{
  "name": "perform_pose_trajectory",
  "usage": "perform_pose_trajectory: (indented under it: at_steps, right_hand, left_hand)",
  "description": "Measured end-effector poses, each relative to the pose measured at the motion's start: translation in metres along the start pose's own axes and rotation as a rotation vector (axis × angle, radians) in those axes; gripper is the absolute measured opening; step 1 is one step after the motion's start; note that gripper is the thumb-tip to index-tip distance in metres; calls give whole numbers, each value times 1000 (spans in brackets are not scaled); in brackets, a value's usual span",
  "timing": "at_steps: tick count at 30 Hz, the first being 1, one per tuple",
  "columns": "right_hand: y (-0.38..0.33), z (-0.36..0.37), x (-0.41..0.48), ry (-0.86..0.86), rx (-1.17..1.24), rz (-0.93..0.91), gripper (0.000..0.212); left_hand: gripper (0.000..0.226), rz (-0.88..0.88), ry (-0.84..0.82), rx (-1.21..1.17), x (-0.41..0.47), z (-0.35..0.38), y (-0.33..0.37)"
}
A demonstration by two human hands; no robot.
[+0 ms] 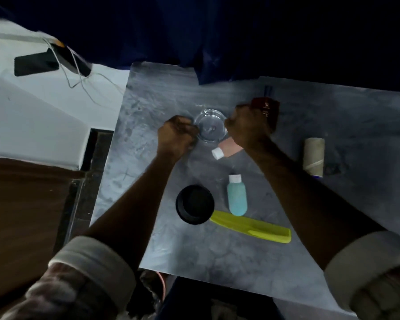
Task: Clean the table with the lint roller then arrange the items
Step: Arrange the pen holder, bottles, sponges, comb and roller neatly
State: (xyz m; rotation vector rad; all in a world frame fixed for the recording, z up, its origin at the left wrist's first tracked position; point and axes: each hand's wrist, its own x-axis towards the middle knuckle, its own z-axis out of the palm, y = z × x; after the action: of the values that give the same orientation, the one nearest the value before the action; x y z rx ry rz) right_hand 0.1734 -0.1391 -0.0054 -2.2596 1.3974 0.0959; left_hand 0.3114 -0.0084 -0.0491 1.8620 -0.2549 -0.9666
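Grey marbled table (217,250) in a dim room; the lint roller (313,156) lies near its right edge. My left hand (176,137) and right hand (248,128) are fisted beside the glass dish (210,125), right one gripping a dark red packet (267,110).

Comb (252,227) before bottle (237,196), cup (195,204) left

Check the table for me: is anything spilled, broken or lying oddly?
No spill or damage shows. The blue bottle and pink tube lie on their sides, and the roll is tipped over near the right edge. The comb sits askew beside the black lid.
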Motion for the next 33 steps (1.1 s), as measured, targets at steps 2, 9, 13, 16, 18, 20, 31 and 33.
perform_pose_trajectory:
  at_steps: [2, 9, 13, 16, 18, 20, 31, 33]
  right_hand:
    - [-7, 12, 9, -47, -42, 9, 37]
    - [-22, 34, 9, 2, -53, 69, 38]
    - [-59, 50, -1, 5, -2, -32, 36]
    - [-91, 61, 5, -22, 72, -60, 27]
    - [-105, 66, 13, -27, 102, -64, 26]
    - [-117, 71, 22, -15, 98, -65, 28]
    - [-127, 75, 50, -39, 145, 42, 33]
    - [-126, 75, 51, -53, 145, 59, 35]
  left_hand:
    - [24, 3, -7, 19, 5, 3, -4]
    - [27, 115, 74, 37, -12, -11, -18]
    - [15, 140, 163, -149, -22, -52, -23]
    - [21, 157, 229, -70, -9, -85, -23]
    - [16, 160, 216, -51, 2, -99, -15]
    - [9, 166, 180, -52, 16, -109, -8]
    - [12, 145, 195, 42, 54, -109, -1]
    - [10, 130, 152, -10, 55, -108, -4]
